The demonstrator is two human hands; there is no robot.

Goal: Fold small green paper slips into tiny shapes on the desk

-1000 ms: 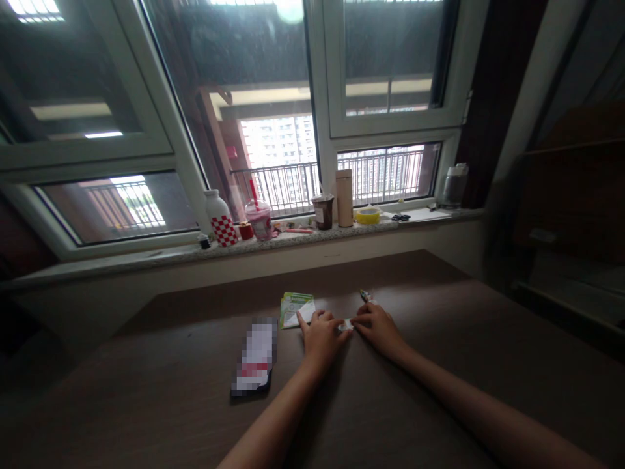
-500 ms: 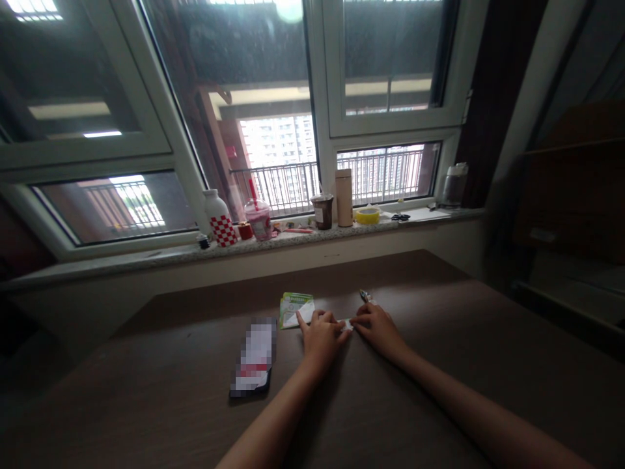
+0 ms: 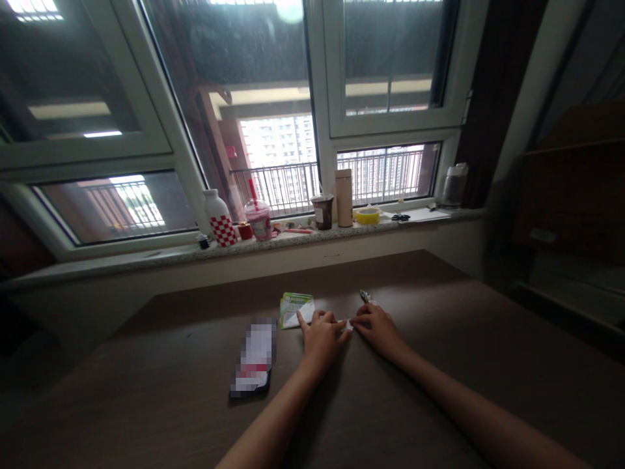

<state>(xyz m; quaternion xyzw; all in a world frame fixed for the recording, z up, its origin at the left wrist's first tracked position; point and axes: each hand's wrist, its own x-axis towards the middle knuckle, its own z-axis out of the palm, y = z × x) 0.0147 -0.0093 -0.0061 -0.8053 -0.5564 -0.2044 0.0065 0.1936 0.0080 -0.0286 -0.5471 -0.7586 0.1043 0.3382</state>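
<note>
A small white piece of paper lies low over the table between my two hands, mostly covered by fingers. My left hand grips its left side with thumb and forefinger, while the outer fingers spread toward a green-and-white packet. From the right, my right hand pinches the paper's other edge with its fingertips. Just beyond the right knuckles is a small multicoloured object, partly hidden, its kind unclear. A phone-shaped object with a blurred-out surface lies left of my left forearm.
The brown table ends before a stone windowsill. On the sill stand a checked bottle, a pink drink cup, a dark cup, a tan flask, yellow tape and scissors. Cardboard boxes stand right.
Both hands stay in nearly the same place. The white paper between the fingertips has shifted very slightly; nothing else has visibly moved.
</note>
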